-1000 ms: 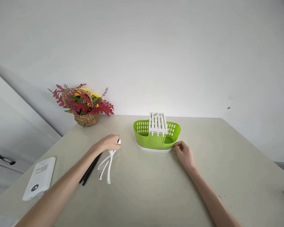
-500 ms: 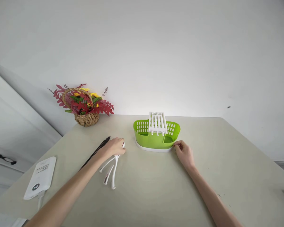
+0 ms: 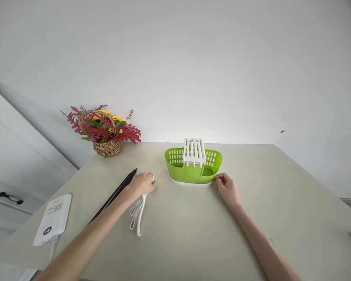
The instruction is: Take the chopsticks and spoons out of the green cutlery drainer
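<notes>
My left hand (image 3: 142, 183) is closed around the top of a white plastic piece with slender curved legs (image 3: 140, 216), which point down toward me, bunched close together. The top of this piece is mostly hidden by my fingers. My right hand (image 3: 227, 189) has its fingers curled and pinched at the lower right end of a green plastic basket (image 3: 190, 174). This basket stands upright on a white base (image 3: 190, 184). Across its middle sits a white slotted rack (image 3: 194, 151) with small hooks along the front.
Several thin black rods (image 3: 114, 196) lie beside and partly under my left forearm. A white power bank (image 3: 53, 219) with a cable is at the left table edge. A wicker basket of artificial flowers (image 3: 108, 148) stands at the back left. A drawer handle (image 3: 10, 198) shows farther left.
The legs of the white piece have swung closer together in my left hand. My right hand has stayed at the green basket. The view has shifted slightly.
</notes>
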Demonstrator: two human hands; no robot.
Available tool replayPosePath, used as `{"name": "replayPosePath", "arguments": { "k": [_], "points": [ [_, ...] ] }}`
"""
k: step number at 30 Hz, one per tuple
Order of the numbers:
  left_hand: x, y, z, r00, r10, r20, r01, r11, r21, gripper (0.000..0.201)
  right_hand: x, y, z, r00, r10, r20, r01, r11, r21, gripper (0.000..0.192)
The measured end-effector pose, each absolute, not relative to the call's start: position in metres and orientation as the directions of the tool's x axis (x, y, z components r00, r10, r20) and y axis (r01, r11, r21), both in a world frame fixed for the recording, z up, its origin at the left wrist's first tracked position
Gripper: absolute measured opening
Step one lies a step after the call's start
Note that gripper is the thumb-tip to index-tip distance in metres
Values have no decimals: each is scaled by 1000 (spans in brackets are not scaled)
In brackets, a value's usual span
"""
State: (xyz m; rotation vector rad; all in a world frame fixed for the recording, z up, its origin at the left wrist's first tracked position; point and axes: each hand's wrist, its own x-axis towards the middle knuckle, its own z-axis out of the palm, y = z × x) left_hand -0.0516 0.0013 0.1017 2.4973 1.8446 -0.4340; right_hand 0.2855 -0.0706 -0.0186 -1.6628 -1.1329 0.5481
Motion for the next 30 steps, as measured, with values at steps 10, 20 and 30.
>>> {"name": "replayPosePath", "arguments": {
  "k": [10,20,30],
  "points": [
    [-39,-8,87,150,980,-131,965,-174,-196,32,286,-70,-20,458,875,156,412,-54,-910,21],
    [-22,-23,90,122,990,-73,967,-135,-218,36,285,-71,-18,461,872,165,423,-53,-905,22],
    [-3,-23,128,211,974,81,963,-193,-186,40,286,-72,-17,463,875,143,412,-69,-909,21]
  ]
}}
